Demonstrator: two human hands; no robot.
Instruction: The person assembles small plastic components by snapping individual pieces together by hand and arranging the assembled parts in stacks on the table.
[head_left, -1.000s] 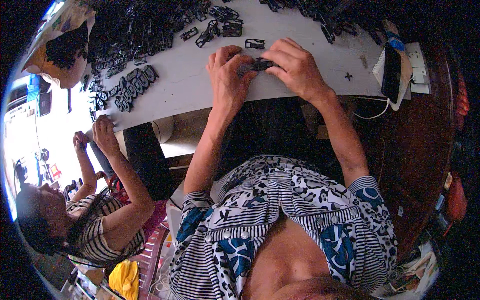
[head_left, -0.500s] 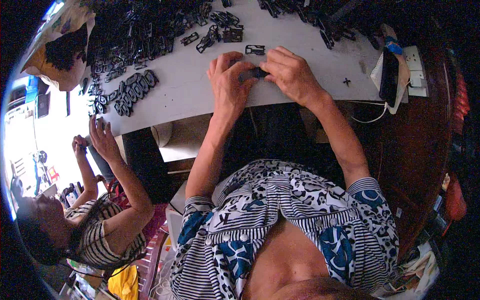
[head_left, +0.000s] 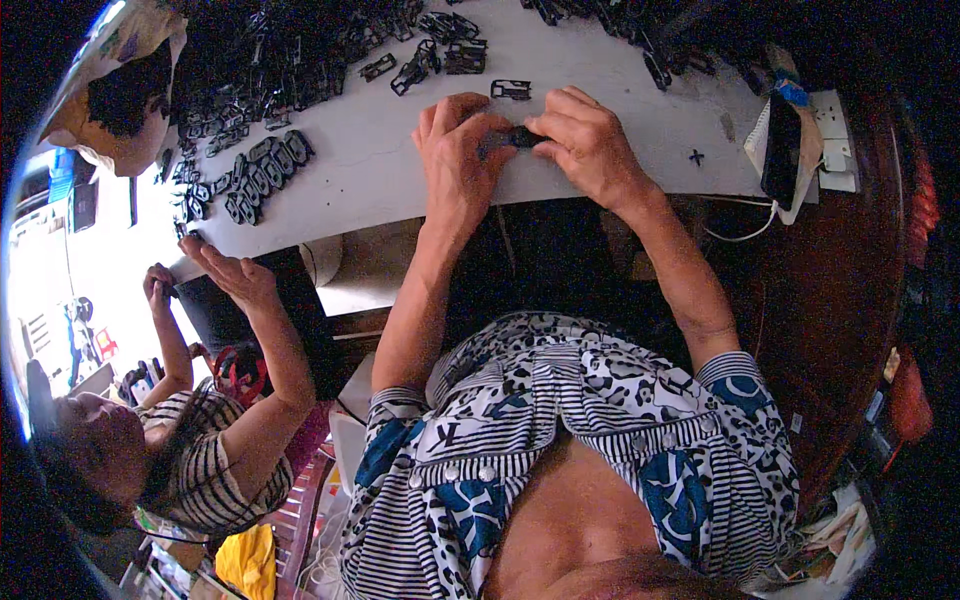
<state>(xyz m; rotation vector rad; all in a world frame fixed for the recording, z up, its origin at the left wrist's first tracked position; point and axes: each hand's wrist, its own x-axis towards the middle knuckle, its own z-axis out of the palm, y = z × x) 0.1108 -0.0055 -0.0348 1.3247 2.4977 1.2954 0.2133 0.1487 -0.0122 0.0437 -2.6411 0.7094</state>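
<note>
Above the near edge of the white table (head_left: 380,190), a small black plastic part (head_left: 522,137) is pinched between my two hands. My left hand (head_left: 458,145) has thumb and index finger on its left end, and my right hand (head_left: 585,140) grips its right end. The fingers cover much of the part, so its exact kind cannot be made out. Just beyond my hands lies a black rectangular plastic frame (head_left: 511,90). Further off to the left are several more black frames (head_left: 465,58), some stacked.
Black parts are heaped (head_left: 270,60) at the far left, with rows of rounded black pieces (head_left: 268,175) nearer. A co-worker's hand (head_left: 235,275) is at the table's left edge. On the right are a small black cross-shaped piece (head_left: 696,157), a dark phone-like device (head_left: 780,150) and a power strip (head_left: 832,135).
My hands stay together on the black part, with only slight finger shifts. The co-worker's nearer hand has tilted and moved lower. The whole view has shifted a little.
</note>
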